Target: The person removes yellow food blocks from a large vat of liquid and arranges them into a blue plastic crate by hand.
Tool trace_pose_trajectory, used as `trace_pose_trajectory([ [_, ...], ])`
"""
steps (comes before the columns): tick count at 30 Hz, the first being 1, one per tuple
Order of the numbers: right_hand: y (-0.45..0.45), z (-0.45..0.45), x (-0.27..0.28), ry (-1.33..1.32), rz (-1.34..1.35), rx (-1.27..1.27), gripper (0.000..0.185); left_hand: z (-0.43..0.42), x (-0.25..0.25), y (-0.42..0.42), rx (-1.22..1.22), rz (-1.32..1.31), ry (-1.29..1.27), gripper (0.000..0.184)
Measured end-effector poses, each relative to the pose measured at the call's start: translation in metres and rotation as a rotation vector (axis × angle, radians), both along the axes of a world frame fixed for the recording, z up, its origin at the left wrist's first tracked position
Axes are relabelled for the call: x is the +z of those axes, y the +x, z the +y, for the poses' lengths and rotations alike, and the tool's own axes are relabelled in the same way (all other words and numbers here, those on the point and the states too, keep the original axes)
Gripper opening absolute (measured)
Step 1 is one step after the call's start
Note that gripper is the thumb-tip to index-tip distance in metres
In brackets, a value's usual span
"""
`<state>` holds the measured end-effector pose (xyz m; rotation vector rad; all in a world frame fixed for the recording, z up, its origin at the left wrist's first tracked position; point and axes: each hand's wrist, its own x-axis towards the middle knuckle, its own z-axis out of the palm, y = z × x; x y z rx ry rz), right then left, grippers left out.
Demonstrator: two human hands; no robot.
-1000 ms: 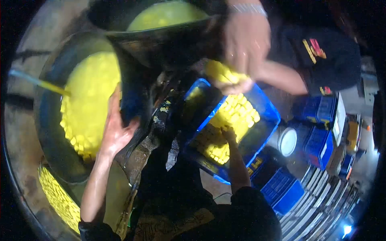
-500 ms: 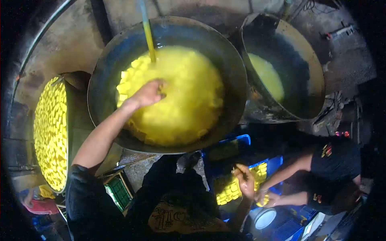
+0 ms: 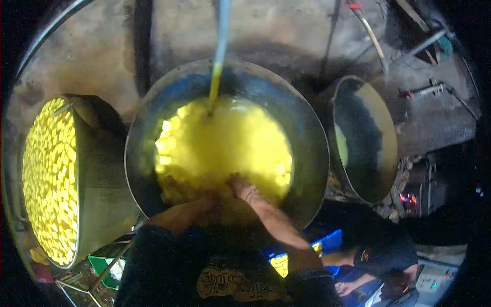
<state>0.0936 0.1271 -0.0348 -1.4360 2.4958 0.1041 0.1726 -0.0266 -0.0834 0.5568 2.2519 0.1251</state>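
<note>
1. The yellow blocks [image 3: 164, 146] lay in the wok [image 3: 309, 158], showing clearest toward ten and four o'clock; they looked light, soft, slippery and easily broken, best cupped from beneath.
2. The left hand [image 3: 210, 198] and right hand [image 3: 239, 186] dipped in near six o'clock; whether they gripped anything, I couldn't tell.
3. Cloudy yellow liquid [image 3: 220, 148] veiled both, and the pole's [image 3: 216, 79] lower end, toward twelve.

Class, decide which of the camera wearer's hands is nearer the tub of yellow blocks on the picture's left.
Left. The left hand is inside the big pan, on the side toward the tub; the right hand is in the same pan, farther across.
</note>
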Motion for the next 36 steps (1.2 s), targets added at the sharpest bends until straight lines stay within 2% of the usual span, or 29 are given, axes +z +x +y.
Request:
trace_pose_trajectory([
  [3, -0.004, -0.011, -0.008, 0.179, -0.626, -0.554, 0.026, -0.002, -0.011, -0.001, 0.006, -0.069, 0.101, 0.035],
  [4, 0.001, -0.011, -0.01, 0.188, -0.626, -0.535, 0.026, -0.003, -0.014, -0.002, 0.012, -0.091, 0.136, 0.036],
  [6, 0.007, 0.005, -0.047, 0.32, -0.35, -0.223, 0.023, -0.005, -0.018, -0.003, 0.033, -0.122, 0.194, 0.037],
  [7, 0.002, 0.015, -0.066, 0.324, -0.349, -0.207, 0.023, -0.006, -0.02, -0.004, 0.041, -0.13, 0.214, 0.038],
  [10, -0.03, 0.055, -0.128, -0.147, -0.444, -0.136, 0.023, -0.014, -0.02, -0.01, 0.086, -0.158, 0.297, 0.04],
  [11, -0.044, 0.055, -0.116, -0.15, -0.559, -0.106, 0.023, -0.019, -0.019, -0.014, 0.109, -0.166, 0.346, 0.041],
  [13, -0.085, 0.034, -0.051, -0.141, -0.843, -0.062, 0.024, -0.03, -0.015, -0.022, 0.152, -0.166, 0.43, 0.043],
  [15, -0.123, 0.022, -0.008, -0.257, -0.91, -0.091, 0.026, -0.042, -0.001, -0.037, 0.23, -0.099, 0.523, 0.044],
  [17, -0.159, 0.028, -0.01, -0.532, -0.717, -0.143, 0.025, -0.051, 0.015, -0.061, 0.357, 0.098, 0.572, 0.046],
  [18, -0.173, 0.002, 0.029, -0.302, -0.661, -0.269, 0.027, -0.057, 0.024, -0.077, 0.431, 0.215, 0.573, 0.046],
  [20, -0.204, 0.006, -0.007, -0.252, -0.687, -0.37, 0.032, -0.064, 0.036, -0.119, 0.611, 0.316, 0.533, 0.048],
  [21, -0.209, -0.012, 0.026, -0.133, -0.45, -0.413, 0.028, -0.071, 0.04, -0.142, 0.695, 0.283, 0.514, 0.049],
  [23, -0.22, -0.028, 0.027, -0.018, -0.216, -0.452, 0.023, -0.08, 0.045, -0.176, 0.95, 0.19, 0.457, 0.05],
  [24, -0.228, -0.032, 0.006, 0.023, -0.103, -0.455, 0.019, -0.08, 0.028, -0.18, 0.947, 0.191, 0.453, 0.05],
  [25, -0.234, -0.034, -0.012, 0.064, 0.011, -0.457, 0.016, -0.078, -0.004, -0.186, 0.986, 0.308, 0.474, 0.05],
  [26, -0.232, -0.036, -0.018, 0.061, 0.012, -0.456, 0.016, -0.077, -0.032, -0.189, 1.023, 0.425, 0.494, 0.05],
  [27, -0.225, -0.036, -0.024, 0.01, 0.045, -0.479, 0.015, -0.079, -0.048, -0.193, 1.021, 0.431, 0.494, 0.05],
  [28, -0.233, -0.027, -0.068, 0.084, 0.063, -0.494, 0.015, -0.081, -0.061, -0.197, 1.218, 0.253, 0.676, 0.045],
  [30, -0.249, -0.009, -0.157, 0.236, 0.097, -0.514, 0.017, -0.077, -0.068, -0.196, 1.402, 0.066, 0.861, 0.04],
  [32, -0.258, 0.002, -0.169, 0.117, -0.11, -0.582, 0.025, -0.07, -0.068, -0.192, 1.059, 0.483, 0.413, 0.026],
  [33, -0.25, 0.012, -0.143, -0.267, 0.119, -0.294, 0.025, -0.073, -0.076, -0.189, 1.058, 0.495, 0.418, 0.026],
  [34, -0.242, 0.022, -0.115, -0.566, 0.465, 0.002, 0.026, -0.079, -0.088, -0.184, 1.121, 0.584, 0.676, 0.025],
  [35, -0.235, 0.019, -0.059, -0.522, -0.093, -0.283, 0.026, -0.082, -0.08, -0.183, 1.149, 0.633, 0.813, 0.024],
  [36, -0.229, 0.019, -0.036, -0.489, -0.384, -0.4, 0.027, -0.085, -0.071, -0.182, 1.165, 0.681, 0.95, 0.024],
])
